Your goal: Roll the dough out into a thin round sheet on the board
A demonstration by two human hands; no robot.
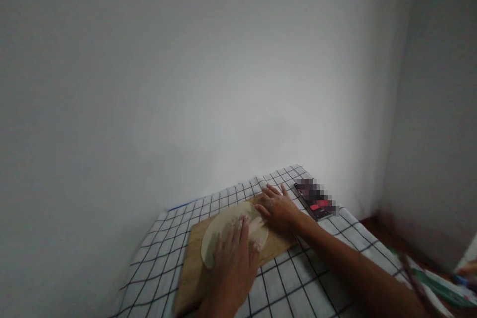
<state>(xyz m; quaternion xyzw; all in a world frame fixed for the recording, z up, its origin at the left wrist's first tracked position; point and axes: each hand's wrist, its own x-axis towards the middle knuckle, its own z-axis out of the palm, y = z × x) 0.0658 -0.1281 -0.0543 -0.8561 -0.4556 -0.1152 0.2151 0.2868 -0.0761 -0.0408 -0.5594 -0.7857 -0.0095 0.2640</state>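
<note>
A round, flat sheet of dough (214,233) lies on a wooden board (194,263). My left hand (234,253) rests palm down over the near part of the dough, its fingers stretched out and their tips pale, perhaps with flour or nail polish. At the board's far right corner is my right hand (278,208), fingers spread, its thumb side close to the dough's edge. A paler streak shows on the dough between the two hands; I cannot make out what it is. Neither hand grips anything.
A white cloth with a dark grid (283,278) covers the table. On it, right of the board, lies a phone (315,203) with its screen partly pixelated. A pale wall (223,84) rises behind the table. Blurred coloured items (439,283) sit at the lower right.
</note>
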